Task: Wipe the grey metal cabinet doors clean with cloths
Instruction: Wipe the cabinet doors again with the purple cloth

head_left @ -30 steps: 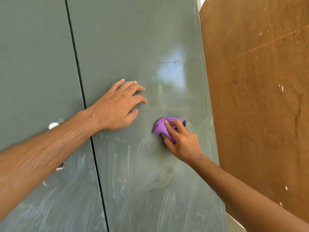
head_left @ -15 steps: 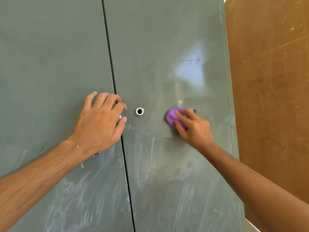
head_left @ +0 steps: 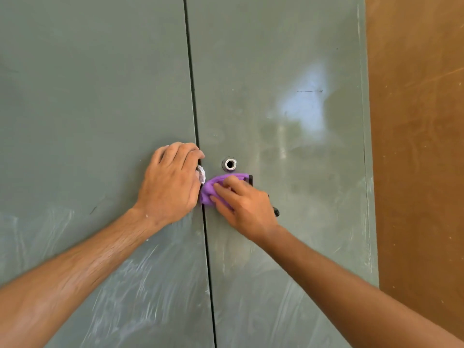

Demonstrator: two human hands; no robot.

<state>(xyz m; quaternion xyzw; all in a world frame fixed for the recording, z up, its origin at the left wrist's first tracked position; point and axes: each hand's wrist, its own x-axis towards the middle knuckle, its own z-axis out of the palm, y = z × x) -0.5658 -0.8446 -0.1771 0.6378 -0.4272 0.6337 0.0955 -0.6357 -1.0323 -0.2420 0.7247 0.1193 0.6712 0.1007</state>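
Grey metal cabinet doors fill the head view: left door (head_left: 95, 101) and right door (head_left: 281, 79), meeting at a dark vertical seam (head_left: 192, 79) down the middle. Lower parts of both doors show whitish smear streaks; upper parts look plainer, w/ a pale glare patch on the right door, up and right of the right-hand grip.

Right hand (head_left: 241, 204) presses a bunched purple cloth (head_left: 213, 188) flat against the right door, just right of the seam. Fingers lie over the cloth, slightly bent, fingertips pinning it to the metal; thumb hidden, so can't tell if it wraps the cloth. Cloth pokes out above and left of the fingers.

Directly above that grip, close to the cloth's top edge: a round silver lock ring (head_left: 230, 164) w/ dark centre. A dark handle part (head_left: 276, 211) sticks out from behind the right hand, on its right side; most of it hidden.

Left hand (head_left: 173, 179) sits on the left door at the seam, touching-close to the purple cloth. Fingers curled, knuckles up, gripping a small pale crumpled cloth (head_left: 201, 174), of which only a bit shows at the fingertips.

Right of the cabinet: brown wooden board (head_left: 416, 146), speckled w/ pale spots.
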